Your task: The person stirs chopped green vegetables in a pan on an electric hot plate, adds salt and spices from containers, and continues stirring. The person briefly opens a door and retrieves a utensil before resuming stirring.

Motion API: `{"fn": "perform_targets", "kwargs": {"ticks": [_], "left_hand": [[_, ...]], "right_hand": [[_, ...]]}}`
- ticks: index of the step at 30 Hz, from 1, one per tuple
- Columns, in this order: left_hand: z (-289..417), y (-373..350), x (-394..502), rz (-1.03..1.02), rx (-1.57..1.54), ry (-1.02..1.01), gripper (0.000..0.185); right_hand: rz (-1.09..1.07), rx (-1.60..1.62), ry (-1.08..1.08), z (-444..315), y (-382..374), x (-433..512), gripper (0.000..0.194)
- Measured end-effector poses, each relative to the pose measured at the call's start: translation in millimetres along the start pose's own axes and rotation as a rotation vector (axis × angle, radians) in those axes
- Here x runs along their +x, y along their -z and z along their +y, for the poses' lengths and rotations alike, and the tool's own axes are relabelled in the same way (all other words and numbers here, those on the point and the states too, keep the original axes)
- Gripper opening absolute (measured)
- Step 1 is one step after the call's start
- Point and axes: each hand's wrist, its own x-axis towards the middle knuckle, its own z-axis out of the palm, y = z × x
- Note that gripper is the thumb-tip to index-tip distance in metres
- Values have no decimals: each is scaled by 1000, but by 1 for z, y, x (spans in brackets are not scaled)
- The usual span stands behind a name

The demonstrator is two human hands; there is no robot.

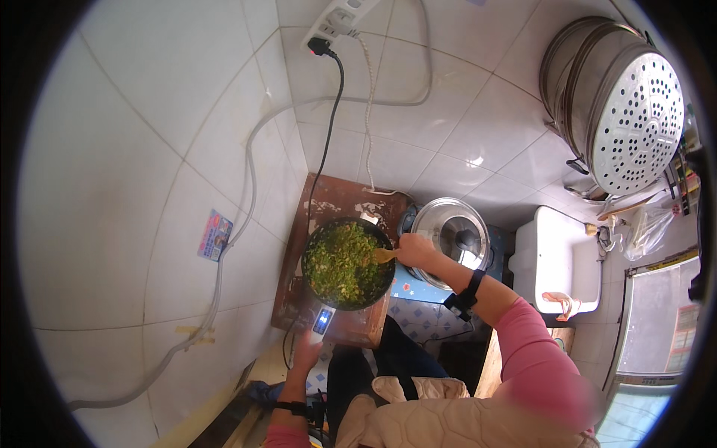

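A round black electric frying pan [389, 289] stands on a worn reddish-brown wooden table [358, 330]. Chopped green food [344, 262], mixed with paler bits, fills most of it. My left hand [307, 353] grips the pan's pale handle [321, 325], which carries a lit blue display. In my right hand [415, 250] is a yellowish spatula [384, 256], its blade resting at the food's right edge inside the pan. Most of the spatula's handle is hidden by my fingers.
A lidded metal pot [452, 238] stands close right on a blue patterned surface [417, 287]. Behind, a black power cord [339, 89] hangs from a white power strip [339, 23]. Farther right are a white sink [566, 260] and hanging steamer pans [638, 123]. A tiled wall [112, 224] bounds the left.
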Motion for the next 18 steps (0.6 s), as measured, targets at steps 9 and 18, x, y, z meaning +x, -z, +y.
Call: {"fn": "perform_targets", "kwargs": {"ticks": [9, 18], "left_hand": [[-5, -1, -2, -23, 10, 57, 66], [-1, 1, -2, -21, 13, 3, 65]], "right_hand": [[2, 266, 173, -10, -57, 51, 27], [-18, -58, 79, 10, -9, 19, 31]]}}
